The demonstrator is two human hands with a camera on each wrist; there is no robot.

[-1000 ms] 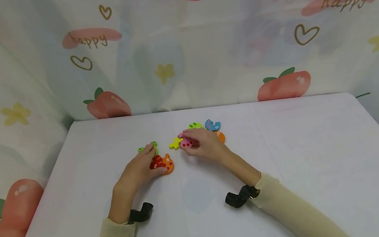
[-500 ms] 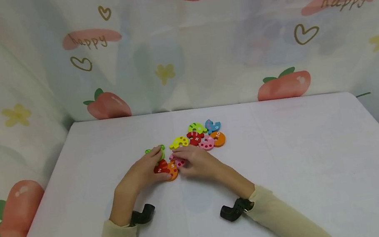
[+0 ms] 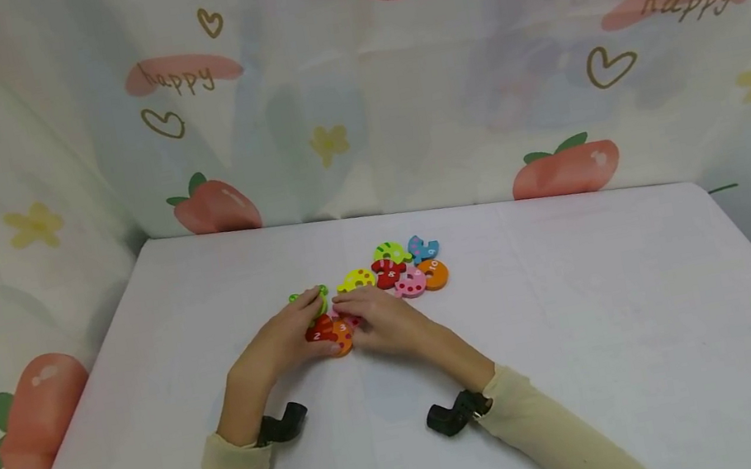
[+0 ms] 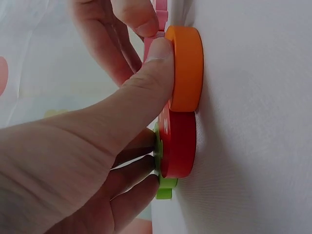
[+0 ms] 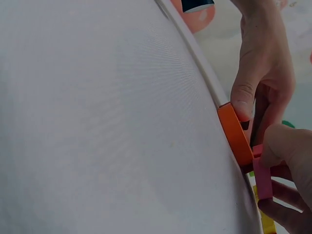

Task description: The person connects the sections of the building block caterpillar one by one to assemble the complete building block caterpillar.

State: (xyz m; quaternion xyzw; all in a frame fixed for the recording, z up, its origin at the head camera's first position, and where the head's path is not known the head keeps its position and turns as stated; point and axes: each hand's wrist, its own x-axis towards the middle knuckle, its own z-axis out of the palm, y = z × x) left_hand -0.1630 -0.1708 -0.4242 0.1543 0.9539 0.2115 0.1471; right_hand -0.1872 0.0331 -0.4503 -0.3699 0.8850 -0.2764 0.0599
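In the head view my left hand [image 3: 277,340] lies over a small group of painted number pieces. Its thumb presses the orange piece [image 4: 187,68] marked 3, while the fingers touch the green piece [image 4: 168,183]. Between these sits the red piece [image 3: 320,329] marked 2, touching the orange one. My right hand [image 3: 386,320] pinches a pink piece [image 5: 262,180] between thumb and fingers, right up against the orange piece. That pink piece is mostly hidden by the right fingers in the head view.
Right behind the hands lies a cluster: a yellow piece [image 3: 356,278], a red piece [image 3: 390,272], a pink spotted piece [image 3: 411,283], an orange ring-like piece [image 3: 435,275], a blue piece [image 3: 422,249] and a yellow-green piece [image 3: 389,252]. A printed curtain [image 3: 399,113] hangs behind the white table [image 3: 583,298].
My right hand has carried the pink piece from the cluster leftward and nearer, up to the orange piece. The left hand and its pieces have shifted slightly right and nearer.
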